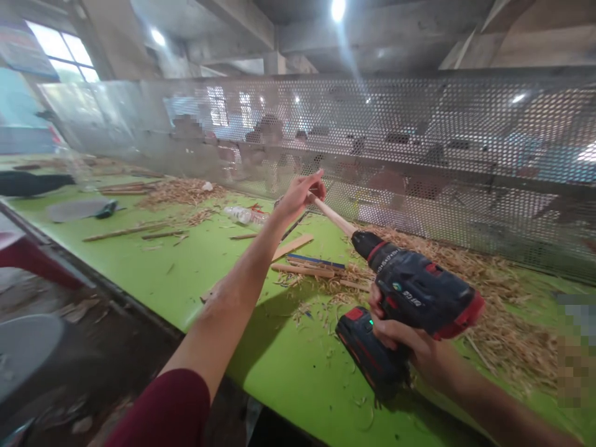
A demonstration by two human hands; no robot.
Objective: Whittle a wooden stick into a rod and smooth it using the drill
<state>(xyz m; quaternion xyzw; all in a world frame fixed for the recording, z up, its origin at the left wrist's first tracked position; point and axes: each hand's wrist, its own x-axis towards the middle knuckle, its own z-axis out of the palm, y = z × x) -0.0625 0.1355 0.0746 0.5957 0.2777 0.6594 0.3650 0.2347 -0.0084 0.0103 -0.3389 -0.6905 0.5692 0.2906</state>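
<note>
My right hand (395, 329) is wrapped round the grip of a dark blue and red cordless drill (414, 285), which points away from me and to the left. A pale, slim wooden stick (333, 214) is fixed in the drill's chuck and slants up to the left. At the stick's far end my left hand (300, 195) has its fingers curled round the tip, with the arm stretched forward over the table. Part of that end is hidden by the fingers. Below the stick, several flat wood strips (307, 268) and a blue strip (316, 261) lie among shavings.
Wood shavings (507, 310) are heaped on the green table (288, 354). A perforated metal screen (372, 136) stands along the back. A clear plastic bottle (244, 215) lies near the middle. Beside the table's left edge is a grey round stool (28, 347).
</note>
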